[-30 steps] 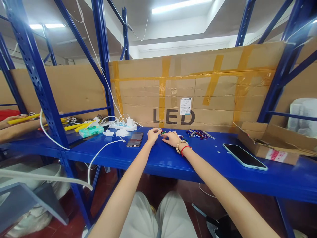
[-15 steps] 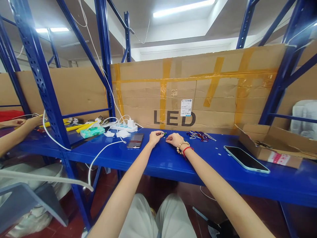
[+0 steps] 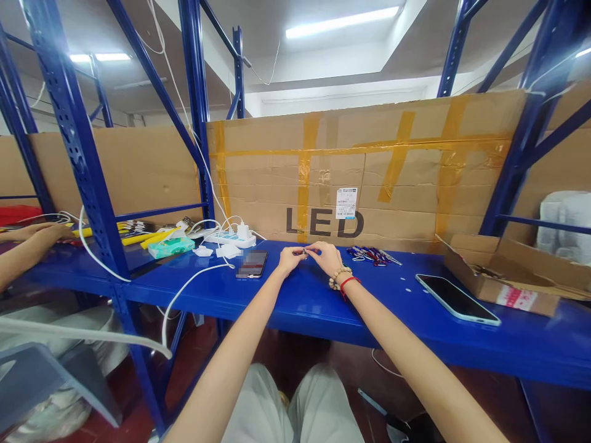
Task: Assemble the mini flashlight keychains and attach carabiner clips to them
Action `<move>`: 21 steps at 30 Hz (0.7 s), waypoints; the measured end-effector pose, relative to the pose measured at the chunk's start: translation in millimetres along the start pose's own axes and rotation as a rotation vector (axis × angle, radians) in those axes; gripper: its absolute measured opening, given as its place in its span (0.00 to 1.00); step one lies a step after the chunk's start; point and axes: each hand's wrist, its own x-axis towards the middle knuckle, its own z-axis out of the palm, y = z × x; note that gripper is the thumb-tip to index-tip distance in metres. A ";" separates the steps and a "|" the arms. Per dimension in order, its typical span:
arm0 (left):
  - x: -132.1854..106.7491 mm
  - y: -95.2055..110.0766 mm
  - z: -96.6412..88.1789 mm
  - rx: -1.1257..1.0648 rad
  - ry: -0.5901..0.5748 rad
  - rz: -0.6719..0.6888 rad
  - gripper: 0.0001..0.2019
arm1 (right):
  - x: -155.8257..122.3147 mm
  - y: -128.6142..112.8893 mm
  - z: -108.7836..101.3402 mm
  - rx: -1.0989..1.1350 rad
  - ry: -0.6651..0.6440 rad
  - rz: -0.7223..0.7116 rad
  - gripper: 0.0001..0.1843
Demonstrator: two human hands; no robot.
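Over the blue bench top, my left hand pinches a small dark item whose kind I cannot make out. My right hand, with a bead bracelet and a red cord on the wrist, meets it from the right. Its fingertips are closed at the same spot, and whatever they grip is hidden or too small to name. Just beyond my right hand lies a pile of small, slim metallic pieces in blue, red and silver.
A phone lies left of my hands, near a white power strip with cables. To the right are a larger phone and an open cardboard box. Cardboard walls the back. Another person's arm reaches in at far left.
My right hand has moved left and slightly up, so its fingertips now meet those of my left hand. My left hand keeps its pinch in nearly the same place.
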 end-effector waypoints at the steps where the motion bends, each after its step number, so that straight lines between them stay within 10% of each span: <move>1: 0.5 -0.5 0.0 0.011 -0.002 0.008 0.10 | 0.1 0.5 0.5 0.008 0.001 -0.004 0.08; 21: 4.2 -3.0 -1.7 0.290 0.087 0.022 0.10 | -3.5 -0.4 2.6 -0.006 -0.116 0.005 0.07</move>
